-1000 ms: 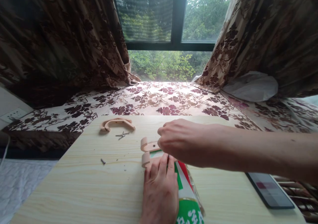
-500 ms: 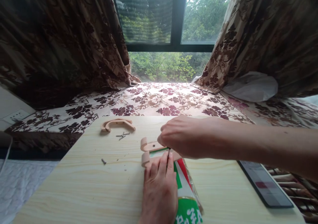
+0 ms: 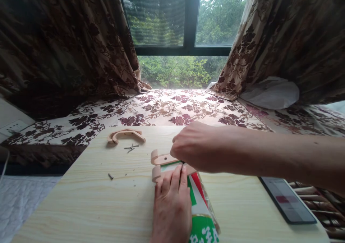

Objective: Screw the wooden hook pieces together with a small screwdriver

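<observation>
Two hands work close together at the far end of a bag (image 3: 203, 225).

The table (image 3: 94, 207) is under the bag, and a phone (image 3: 289, 201) lies to the bag's right. The right hand (image 3: 190, 146) is curled up like a fist above the bag's far end; what it grips is hidden. The left hand (image 3: 172, 203) has its fingers over the near hook (image 3: 156, 173), thumb hidden, so I cannot tell if it pinches. The far hook (image 3: 161, 159) pokes out left of the right hand, on the bag's far end. More hooks (image 3: 128, 133), a few small screws (image 3: 131, 148) and one lone screw (image 3: 110, 176) sit left of the bag.
</observation>
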Action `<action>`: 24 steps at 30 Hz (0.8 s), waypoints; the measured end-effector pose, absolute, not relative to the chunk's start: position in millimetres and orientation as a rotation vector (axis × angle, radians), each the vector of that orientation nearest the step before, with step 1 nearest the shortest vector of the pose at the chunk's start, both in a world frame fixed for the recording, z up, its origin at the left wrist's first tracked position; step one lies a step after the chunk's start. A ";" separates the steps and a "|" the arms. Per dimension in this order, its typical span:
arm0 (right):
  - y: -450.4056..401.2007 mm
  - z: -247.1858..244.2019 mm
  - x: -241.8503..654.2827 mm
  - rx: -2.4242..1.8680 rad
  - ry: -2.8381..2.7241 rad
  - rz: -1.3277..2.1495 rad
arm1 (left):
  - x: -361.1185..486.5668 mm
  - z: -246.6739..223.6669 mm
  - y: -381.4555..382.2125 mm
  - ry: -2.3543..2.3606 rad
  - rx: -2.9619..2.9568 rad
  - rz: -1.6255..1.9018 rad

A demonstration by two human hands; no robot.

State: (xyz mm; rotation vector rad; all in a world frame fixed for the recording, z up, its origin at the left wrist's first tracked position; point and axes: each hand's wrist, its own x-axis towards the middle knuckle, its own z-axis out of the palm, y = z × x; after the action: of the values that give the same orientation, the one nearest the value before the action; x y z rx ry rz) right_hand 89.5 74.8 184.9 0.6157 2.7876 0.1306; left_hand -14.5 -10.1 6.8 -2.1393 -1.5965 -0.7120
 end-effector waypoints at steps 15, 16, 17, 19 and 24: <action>77.4 184.9 90.1 0.649 2.775 0.108 | -14.7 2.8 -9.9 -1.597 -2.169 -0.727; 77.2 184.7 91.1 0.629 2.800 0.094 | -15.1 3.1 -9.9 -1.588 -2.168 -0.719; 77.5 183.7 92.2 0.614 2.834 0.081 | -15.6 3.3 -9.8 -1.582 -2.163 -0.716; 79.0 180.6 94.5 0.647 2.879 0.063 | -16.6 3.8 -9.5 -1.578 -2.140 -0.719; 78.4 173.3 115.0 0.941 2.872 -0.011 | -23.8 2.3 -7.8 -1.463 -2.116 -0.640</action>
State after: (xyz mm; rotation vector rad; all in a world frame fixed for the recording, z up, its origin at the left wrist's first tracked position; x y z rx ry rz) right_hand 115.0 78.4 173.3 0.9412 2.8721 -0.0114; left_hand -23.8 -7.8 2.3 -2.1165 -1.4631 -0.6404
